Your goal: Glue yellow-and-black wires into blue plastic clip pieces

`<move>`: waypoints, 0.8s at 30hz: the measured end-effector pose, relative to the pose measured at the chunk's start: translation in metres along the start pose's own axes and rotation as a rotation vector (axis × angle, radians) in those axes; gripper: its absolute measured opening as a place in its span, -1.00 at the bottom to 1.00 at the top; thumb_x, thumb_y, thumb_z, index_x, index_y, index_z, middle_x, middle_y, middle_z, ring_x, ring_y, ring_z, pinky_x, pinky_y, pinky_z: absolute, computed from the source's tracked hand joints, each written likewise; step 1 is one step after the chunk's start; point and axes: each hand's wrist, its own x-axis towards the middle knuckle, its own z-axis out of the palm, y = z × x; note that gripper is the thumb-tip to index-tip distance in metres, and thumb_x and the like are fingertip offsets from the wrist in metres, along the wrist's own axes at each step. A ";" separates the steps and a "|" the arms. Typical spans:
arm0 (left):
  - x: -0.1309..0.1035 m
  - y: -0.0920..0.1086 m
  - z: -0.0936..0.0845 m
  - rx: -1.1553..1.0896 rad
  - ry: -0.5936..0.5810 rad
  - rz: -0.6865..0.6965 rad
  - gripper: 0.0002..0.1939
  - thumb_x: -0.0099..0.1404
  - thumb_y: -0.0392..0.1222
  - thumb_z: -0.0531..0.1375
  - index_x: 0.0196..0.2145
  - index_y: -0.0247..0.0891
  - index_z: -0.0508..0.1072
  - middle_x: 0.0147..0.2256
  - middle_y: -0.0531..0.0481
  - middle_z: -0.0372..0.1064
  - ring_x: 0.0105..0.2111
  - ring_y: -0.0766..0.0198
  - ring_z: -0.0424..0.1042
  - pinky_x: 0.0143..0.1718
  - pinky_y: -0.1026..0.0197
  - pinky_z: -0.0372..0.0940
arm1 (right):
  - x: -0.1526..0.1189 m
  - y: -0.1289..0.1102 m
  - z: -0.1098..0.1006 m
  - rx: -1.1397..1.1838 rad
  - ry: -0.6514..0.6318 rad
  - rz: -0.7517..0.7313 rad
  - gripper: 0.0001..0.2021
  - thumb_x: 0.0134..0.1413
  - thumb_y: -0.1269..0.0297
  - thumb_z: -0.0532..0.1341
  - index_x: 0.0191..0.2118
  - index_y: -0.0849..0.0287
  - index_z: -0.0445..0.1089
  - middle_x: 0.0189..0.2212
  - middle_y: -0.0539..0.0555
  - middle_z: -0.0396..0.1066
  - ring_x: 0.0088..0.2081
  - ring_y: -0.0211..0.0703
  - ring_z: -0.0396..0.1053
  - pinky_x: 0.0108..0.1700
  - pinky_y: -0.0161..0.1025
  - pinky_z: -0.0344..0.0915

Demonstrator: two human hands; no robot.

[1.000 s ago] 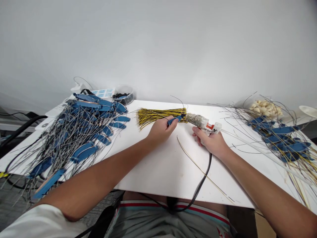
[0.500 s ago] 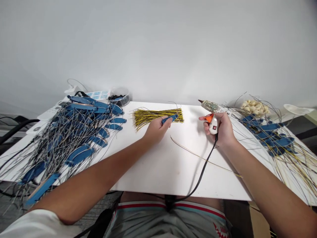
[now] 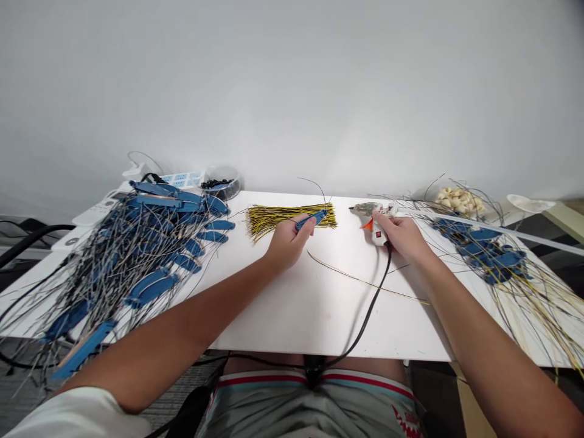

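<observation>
Your left hand [image 3: 291,240] pinches the blue piece [image 3: 310,220] by the wire bundle [image 3: 269,218] | your right hand [image 3: 402,236] grips the glue gun [image 3: 366,208] | piece looks light, stiff, its 1 thin wire [image 3: 314,182] bendy: pinch the sides; hold the gun's handle [image 3: 378,235], nozzle [image 3: 351,208] likely hot | white table [image 3: 283,316], plain pale wall [image 3: 292,91] behind

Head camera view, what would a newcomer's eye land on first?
Probably the tangle of blue pieces and grey wires spread over the left of the table. Next, the yellow-and-black wire bundle mid-table, where the left hand holds a small blue piece. Then the white glue gun in the right hand, to the bundle's right.
</observation>
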 end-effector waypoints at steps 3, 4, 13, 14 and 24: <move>-0.001 0.001 0.000 0.005 -0.015 -0.006 -0.55 0.54 0.16 0.11 -0.40 -0.22 0.33 -0.58 0.16 0.02 -0.56 0.37 0.03 -0.49 0.23 -0.04 | -0.001 -0.003 -0.009 -0.397 0.075 -0.036 -0.34 0.23 -0.35 0.21 -0.61 0.14 0.39 -0.68 0.10 0.32 -0.55 -0.10 0.26 -0.45 -0.15 0.11; -0.001 0.001 0.000 0.005 -0.014 -0.011 -0.55 0.53 0.15 0.12 -0.40 -0.22 0.34 -0.59 0.16 0.02 -0.57 0.37 0.03 -0.49 0.23 -0.05 | -0.002 -0.005 -0.012 -0.491 0.075 -0.043 -0.33 0.27 -0.35 0.18 -0.63 0.13 0.38 -0.68 0.11 0.32 -0.53 -0.08 0.28 -0.41 -0.14 0.11; 0.003 -0.006 0.002 -0.056 0.044 -0.024 -0.55 0.52 0.18 0.13 -0.39 -0.21 0.35 -0.58 0.15 0.03 -0.57 0.37 0.02 -0.50 0.23 -0.06 | -0.052 -0.042 0.018 -0.504 -0.047 -0.391 -0.65 0.29 -0.07 0.27 -0.36 0.09 0.49 -0.48 0.01 0.46 -0.44 -0.15 0.31 -0.36 -0.19 0.10; 0.003 -0.006 0.002 -0.059 0.062 -0.025 -0.55 0.52 0.18 0.13 -0.39 -0.21 0.35 -0.58 0.15 0.04 -0.56 0.37 0.03 -0.50 0.24 -0.05 | -0.060 -0.047 0.033 -0.477 -0.156 -0.424 -0.69 0.29 -0.06 0.28 -0.30 0.08 0.51 -0.47 -0.01 0.46 -0.43 -0.15 0.32 -0.35 -0.20 0.12; 0.003 -0.005 -0.001 -0.006 0.078 -0.012 -0.53 0.53 0.20 0.12 -0.39 -0.21 0.35 -0.58 0.16 0.04 -0.54 0.36 0.06 -0.47 0.24 0.00 | -0.082 -0.054 0.085 -0.466 -0.432 -0.550 -0.87 0.38 0.34 0.23 -0.28 0.13 0.37 -0.31 0.07 0.45 -0.23 -0.09 0.35 -0.20 -0.17 0.19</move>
